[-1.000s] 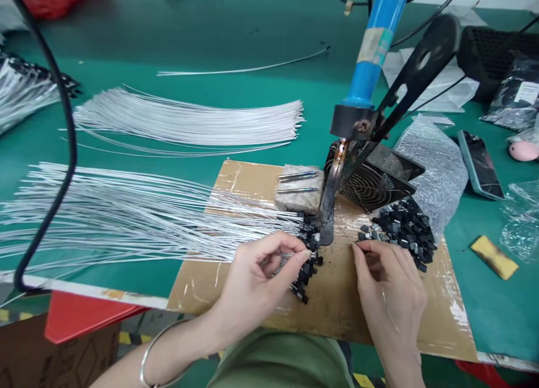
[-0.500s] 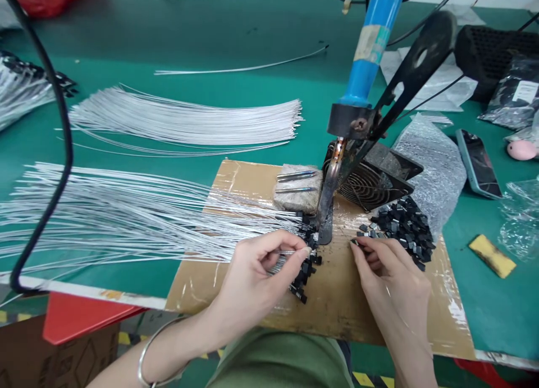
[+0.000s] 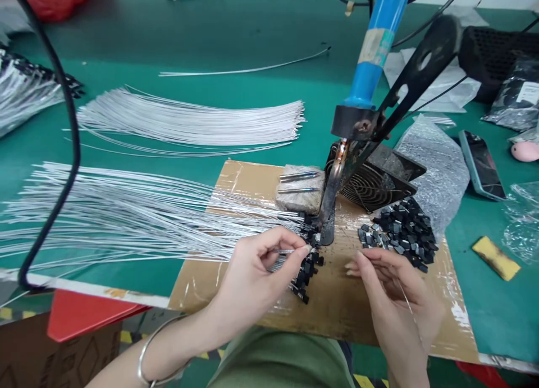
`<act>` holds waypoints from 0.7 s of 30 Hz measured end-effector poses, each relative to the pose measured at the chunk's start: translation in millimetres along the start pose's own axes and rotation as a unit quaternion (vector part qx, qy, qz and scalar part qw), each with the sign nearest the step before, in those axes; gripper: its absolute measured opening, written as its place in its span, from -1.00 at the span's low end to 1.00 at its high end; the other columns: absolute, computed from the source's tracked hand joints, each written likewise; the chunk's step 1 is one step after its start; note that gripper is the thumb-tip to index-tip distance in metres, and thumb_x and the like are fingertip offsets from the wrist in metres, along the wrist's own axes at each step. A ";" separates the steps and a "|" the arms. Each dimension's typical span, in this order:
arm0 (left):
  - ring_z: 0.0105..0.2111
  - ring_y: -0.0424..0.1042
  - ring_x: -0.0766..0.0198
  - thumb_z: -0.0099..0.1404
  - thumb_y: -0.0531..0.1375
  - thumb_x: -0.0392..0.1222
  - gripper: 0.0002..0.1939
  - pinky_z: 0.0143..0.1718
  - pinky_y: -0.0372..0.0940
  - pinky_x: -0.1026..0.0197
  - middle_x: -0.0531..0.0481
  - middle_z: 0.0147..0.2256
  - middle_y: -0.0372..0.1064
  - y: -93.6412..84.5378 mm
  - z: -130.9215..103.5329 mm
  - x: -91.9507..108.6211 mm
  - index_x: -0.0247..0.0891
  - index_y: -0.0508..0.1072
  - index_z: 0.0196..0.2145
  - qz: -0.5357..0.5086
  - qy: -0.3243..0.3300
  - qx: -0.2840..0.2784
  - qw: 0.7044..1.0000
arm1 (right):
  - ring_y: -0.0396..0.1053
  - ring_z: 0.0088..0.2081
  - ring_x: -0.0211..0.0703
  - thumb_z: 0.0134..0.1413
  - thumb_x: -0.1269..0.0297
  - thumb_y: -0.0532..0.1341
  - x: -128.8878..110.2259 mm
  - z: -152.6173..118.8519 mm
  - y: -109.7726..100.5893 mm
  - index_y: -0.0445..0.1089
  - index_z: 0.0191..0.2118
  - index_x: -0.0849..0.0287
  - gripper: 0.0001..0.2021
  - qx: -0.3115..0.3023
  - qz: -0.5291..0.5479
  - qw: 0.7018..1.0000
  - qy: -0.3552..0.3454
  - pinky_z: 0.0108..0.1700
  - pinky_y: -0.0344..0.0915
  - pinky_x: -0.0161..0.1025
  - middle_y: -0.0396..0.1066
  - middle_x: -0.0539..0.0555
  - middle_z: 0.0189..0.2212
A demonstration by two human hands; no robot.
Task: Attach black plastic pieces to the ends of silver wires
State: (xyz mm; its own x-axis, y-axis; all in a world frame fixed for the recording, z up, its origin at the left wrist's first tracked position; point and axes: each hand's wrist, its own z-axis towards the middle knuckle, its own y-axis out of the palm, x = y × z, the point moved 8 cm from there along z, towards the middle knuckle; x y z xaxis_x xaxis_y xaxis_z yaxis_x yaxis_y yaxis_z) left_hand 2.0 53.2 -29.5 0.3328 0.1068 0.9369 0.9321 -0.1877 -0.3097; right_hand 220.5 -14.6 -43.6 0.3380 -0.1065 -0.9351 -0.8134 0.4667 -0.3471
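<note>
My left hand pinches a thin white wire between thumb and forefinger, its tip near the black connectors on the finished wire ends. My right hand is left of a pile of small black connectors, fingers curled. A fine silvery wire runs through it and across the palm; no connector shows at its fingertips. Between and beyond the hands, a blue-handled soldering iron is held in a black bracket, its bent tip pointing down.
Cardboard lies under the work. A block with metal tips and a small fan stand behind. White wire bundles lie left. A phone, yellow sponge and bubble wrap are right. A black cable arcs at left.
My right hand has drawn back slightly from the connector pile and turned; the small black piece at its fingertips is no longer visible. My left hand keeps its pinch. The view shifted slightly.
</note>
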 end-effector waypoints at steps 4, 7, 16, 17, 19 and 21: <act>-0.55 0.33 0.37 0.25 0.30 -0.23 -0.89 -0.54 0.16 0.35 0.02 -0.52 0.52 -1.7 1.7 3.4 -0.28 0.58 -0.42 -0.024 0.013 0.012 1.000 | 0.54 -0.52 -0.23 0.19 0.24 0.43 -6.6 -0.5 5.1 0.65 -0.21 0.13 -0.90 0.005 0.067 0.998 0.017 -0.47 0.53 -0.36 0.60 0.02 -0.47; -0.56 0.34 0.39 0.24 0.29 -0.26 -0.89 -0.55 0.17 0.37 0.04 -0.53 0.51 -1.5 3.0 5.9 -0.28 0.57 -0.44 -0.026 0.019 0.017 0.999 | 0.50 -0.55 -0.27 0.16 0.28 0.44 -6.9 -1.1 13.1 0.63 -0.23 0.11 -0.93 -0.022 0.104 0.994 0.035 -0.52 0.49 -0.42 0.57 -0.02 -0.51; -0.57 0.36 0.34 0.23 0.31 -0.21 -0.88 -0.55 0.21 0.32 0.01 -0.54 0.50 1.7 3.5 5.3 -0.27 0.57 -0.45 -0.036 -0.010 -0.018 0.999 | 0.49 -0.53 -0.27 0.18 0.26 0.43 -9.8 -6.0 38.9 0.70 -0.23 0.03 -0.93 -0.073 0.190 0.974 0.097 -0.51 0.48 -0.40 0.56 -0.02 -0.50; -0.55 0.39 0.32 0.23 0.31 -0.22 -0.88 -0.54 0.22 0.32 0.00 -0.52 0.51 2.2 3.2 5.8 -0.27 0.57 -0.45 -0.039 -0.011 -0.026 0.999 | 0.48 -0.53 -0.27 0.18 0.26 0.43 -10.3 -6.7 41.9 0.71 -0.25 0.03 -0.93 -0.076 0.198 0.971 0.107 -0.51 0.48 -0.39 0.55 -0.01 -0.51; -0.47 0.48 0.27 0.24 0.31 -0.23 -0.88 -0.47 0.30 0.31 -0.04 -0.46 0.56 4.9 2.4 7.1 -0.26 0.56 -0.45 -0.064 -0.014 -0.051 0.997 | 0.46 -0.55 -0.27 0.17 0.24 0.43 -12.1 -8.0 48.1 0.72 -0.26 0.02 -0.92 -0.090 0.211 0.966 0.118 -0.52 0.46 -0.37 0.54 0.00 -0.52; -0.39 0.53 0.25 0.27 0.30 -0.25 -0.87 -0.38 0.37 0.30 -0.06 -0.40 0.59 8.3 1.7 8.7 -0.26 0.55 -0.45 -0.103 -0.017 -0.076 0.992 | 0.44 -0.57 -0.27 0.17 0.23 0.42 -13.6 -9.3 52.6 0.73 -0.26 0.01 -0.91 -0.103 0.211 0.964 0.123 -0.53 0.44 -0.36 0.53 -0.01 -0.53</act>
State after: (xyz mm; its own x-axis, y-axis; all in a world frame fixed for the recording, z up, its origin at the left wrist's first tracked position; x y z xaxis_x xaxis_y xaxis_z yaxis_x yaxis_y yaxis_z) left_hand 12.9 54.2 -24.2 0.1439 0.1900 0.9712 0.9497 -0.3025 -0.0815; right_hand 168.7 3.2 -49.8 -0.1452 -0.1629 -0.9759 -0.9395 0.3321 0.0843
